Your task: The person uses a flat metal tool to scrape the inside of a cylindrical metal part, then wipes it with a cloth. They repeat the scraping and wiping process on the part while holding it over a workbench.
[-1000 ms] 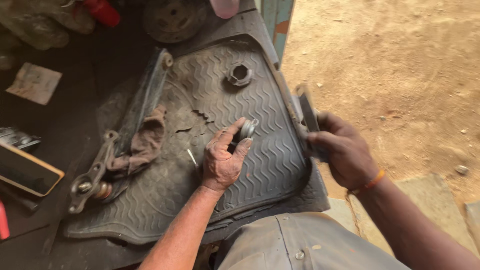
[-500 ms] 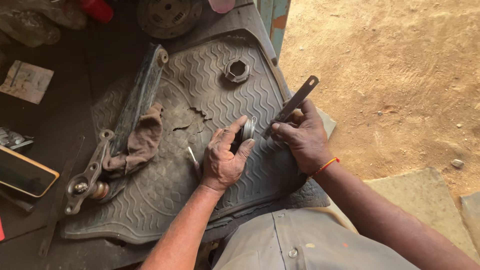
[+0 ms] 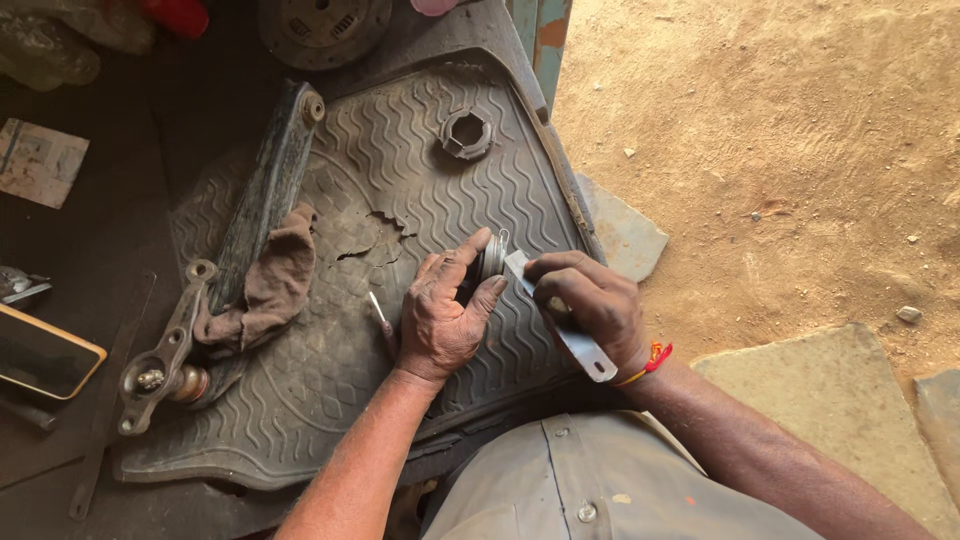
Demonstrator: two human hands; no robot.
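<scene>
My left hand (image 3: 440, 320) pinches the small round metal part (image 3: 491, 258) upright on the rubber mat (image 3: 400, 170); my right hand (image 3: 590, 305) has flipped the flat metal strip (image 3: 560, 320), its end now touching the part.

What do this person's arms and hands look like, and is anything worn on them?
Both forearms are bare, with no gloves and no sleeves reaching them. The left hand and right hand look smeared with dark grime, most of it on the knuckles and fingers. A thin red and orange thread band circles the right wrist. No ring or watch shows. A grey buttoned shirt covers the torso below.
</scene>
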